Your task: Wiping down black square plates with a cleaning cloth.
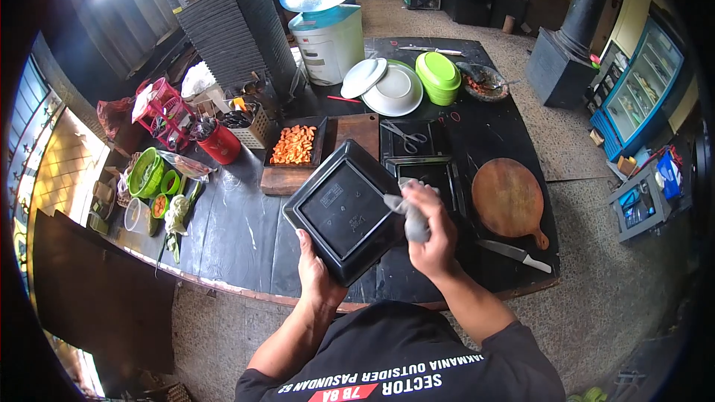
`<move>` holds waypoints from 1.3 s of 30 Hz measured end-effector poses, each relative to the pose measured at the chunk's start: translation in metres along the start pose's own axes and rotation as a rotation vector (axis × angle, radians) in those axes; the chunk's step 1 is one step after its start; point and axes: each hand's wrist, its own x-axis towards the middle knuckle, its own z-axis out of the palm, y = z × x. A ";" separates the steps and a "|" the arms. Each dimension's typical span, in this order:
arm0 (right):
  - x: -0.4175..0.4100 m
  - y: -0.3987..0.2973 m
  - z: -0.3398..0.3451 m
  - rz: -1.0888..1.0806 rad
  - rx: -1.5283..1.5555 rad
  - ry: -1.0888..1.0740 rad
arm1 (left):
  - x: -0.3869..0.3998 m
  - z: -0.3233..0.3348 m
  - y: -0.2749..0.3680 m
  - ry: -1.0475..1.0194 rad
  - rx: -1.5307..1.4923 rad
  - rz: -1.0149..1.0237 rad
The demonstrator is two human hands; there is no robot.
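My left hand grips the lower edge of a square black plate, which is tilted so that its underside faces me. A grey cloth is bunched in my right hand, at the plate's right corner. Behind that hand, more square black plates lie on the dark table, and a pair of scissors rests on one of them. Beyond the plate I hold, a black tray of cut orange pieces sits on a rectangular wooden board.
A round wooden board and a knife lie at the right. White plates, green bowls and a stone mortar stand at the back. At the left are a red container, a green basket and vegetables.
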 end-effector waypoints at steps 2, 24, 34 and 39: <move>0.003 -0.005 -0.001 0.159 0.077 0.049 | 0.001 -0.002 -0.001 -0.002 -0.008 0.020; 0.013 -0.004 0.013 -0.086 -0.059 -0.294 | 0.014 -0.013 -0.016 -0.003 0.065 0.173; 0.036 0.017 -0.012 0.291 0.151 -0.185 | 0.016 -0.046 -0.020 -0.079 0.500 0.452; 0.052 -0.009 -0.006 0.093 -0.095 -0.258 | 0.002 -0.022 -0.023 -0.154 0.877 0.446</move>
